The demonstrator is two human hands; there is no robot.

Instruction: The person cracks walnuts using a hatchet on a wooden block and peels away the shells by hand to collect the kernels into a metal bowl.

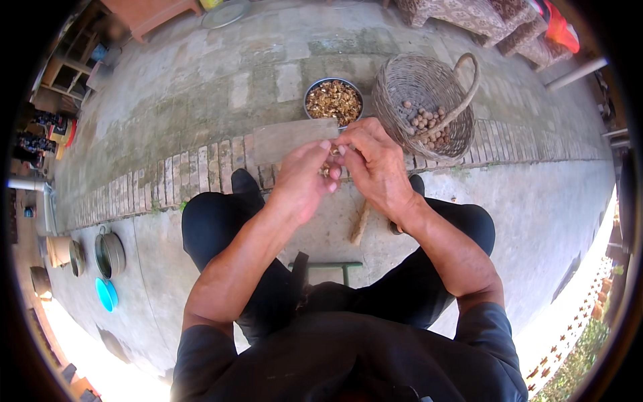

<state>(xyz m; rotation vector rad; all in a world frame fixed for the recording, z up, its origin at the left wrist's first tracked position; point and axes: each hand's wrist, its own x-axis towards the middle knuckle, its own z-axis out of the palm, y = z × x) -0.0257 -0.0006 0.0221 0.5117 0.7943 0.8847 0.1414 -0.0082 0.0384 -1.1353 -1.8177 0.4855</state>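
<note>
My left hand (306, 176) holds cracked walnut pieces (326, 170) in its curled fingers. My right hand (374, 163) meets it fingertip to fingertip, pinching a small walnut piece (335, 151) between them. Just beyond the hands stands a round metal bowl (305, 100) heaped with walnut kernels or broken bits (334, 100). To its right a wicker basket (402, 75) with an arched handle leans towards me, whole walnuts (427, 120) at its bottom. A flat board (294, 138) lies behind my left hand.
A short wooden stick (360, 223) lies on the concrete between my feet, near a green metal bar (326, 264). A brick edging (191, 173) crosses the ground. At the left stand a metal pot (116, 254) and a blue basin (106, 294); patterned seats (462, 17) are at the far right.
</note>
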